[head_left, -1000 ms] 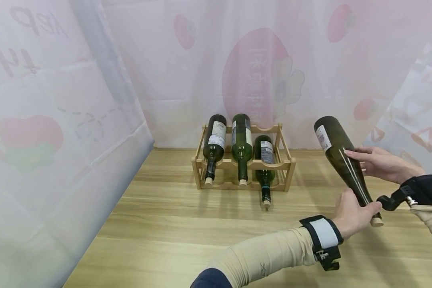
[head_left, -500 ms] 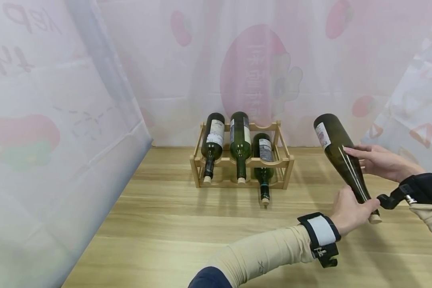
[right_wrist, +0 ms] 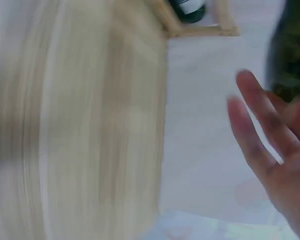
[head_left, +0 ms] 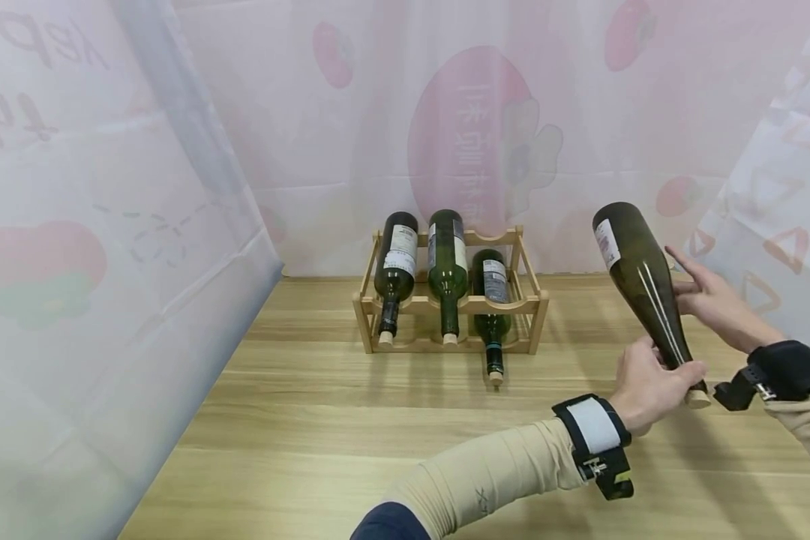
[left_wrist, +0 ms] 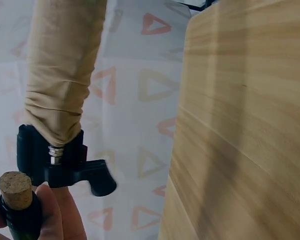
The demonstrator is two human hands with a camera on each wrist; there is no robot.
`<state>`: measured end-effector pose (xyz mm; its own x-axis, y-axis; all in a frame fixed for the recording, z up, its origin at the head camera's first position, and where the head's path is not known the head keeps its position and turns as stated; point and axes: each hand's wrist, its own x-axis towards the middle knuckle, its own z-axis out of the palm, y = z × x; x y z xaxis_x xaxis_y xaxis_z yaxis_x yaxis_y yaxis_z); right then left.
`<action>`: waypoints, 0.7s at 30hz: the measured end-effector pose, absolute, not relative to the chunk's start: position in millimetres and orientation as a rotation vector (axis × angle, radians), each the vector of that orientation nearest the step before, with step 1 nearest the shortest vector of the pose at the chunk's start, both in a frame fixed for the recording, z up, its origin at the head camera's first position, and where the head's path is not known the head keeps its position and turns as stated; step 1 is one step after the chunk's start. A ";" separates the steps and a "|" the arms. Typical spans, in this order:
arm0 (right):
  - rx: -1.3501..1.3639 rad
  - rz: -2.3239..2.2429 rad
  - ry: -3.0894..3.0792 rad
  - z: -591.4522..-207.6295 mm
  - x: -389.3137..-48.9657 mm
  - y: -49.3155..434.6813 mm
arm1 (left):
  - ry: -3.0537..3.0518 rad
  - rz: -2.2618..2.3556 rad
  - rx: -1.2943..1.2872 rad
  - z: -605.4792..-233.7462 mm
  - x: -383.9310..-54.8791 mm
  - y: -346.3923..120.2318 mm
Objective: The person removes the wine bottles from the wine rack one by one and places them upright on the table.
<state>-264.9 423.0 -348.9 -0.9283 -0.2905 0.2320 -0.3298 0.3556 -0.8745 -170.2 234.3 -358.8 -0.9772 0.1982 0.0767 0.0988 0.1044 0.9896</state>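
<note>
My left hand point(head_left: 651, 384) grips a dark green wine bottle point(head_left: 643, 281) by its neck. The bottle is held above the table, tilted, base up and away, with its cork point(left_wrist: 15, 190) pointing down towards me. In the left wrist view, fingers point(left_wrist: 51, 212) wrap the neck just under the cork. My right hand point(head_left: 718, 306) is beside the bottle's right side, its index finger stretched out; whether the other fingers touch the glass cannot be told. The right wrist view is blurred and shows these fingers spread near the bottle point(right_wrist: 292, 55).
Left of the hands stands a wooden wine rack point(head_left: 541, 322). Its top level carries a dark bottle point(head_left: 398, 259) and a green bottle point(head_left: 448, 262); another bottle point(head_left: 493, 300) lies lower at the right. Printed cloth point(head_left: 351, 157) walls enclose the wooden table point(head_left: 297, 420).
The right hand has come off the bottle's front side, moving slightly right with its index finger lifted. The left hand keeps its grip on the neck, and the bottle has risen a little.
</note>
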 end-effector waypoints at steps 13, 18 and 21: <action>0.758 0.265 -2.202 -359.9 -276.2 406.6 | 2.139 2.033 0.362 -351.7 -172.1 225.8; 0.803 0.174 -2.089 -363.3 -275.2 410.0 | 2.138 1.968 0.409 -351.6 -172.3 223.7; 0.807 0.152 -2.057 -366.4 -271.7 412.3 | 2.143 1.945 0.428 -353.8 -170.4 222.9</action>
<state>-271.7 412.3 -366.4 -0.3881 -0.4868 0.7825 -0.5968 0.7798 0.1891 -170.4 222.9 -353.8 -0.9344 0.3544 0.0356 0.0698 0.0840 0.9940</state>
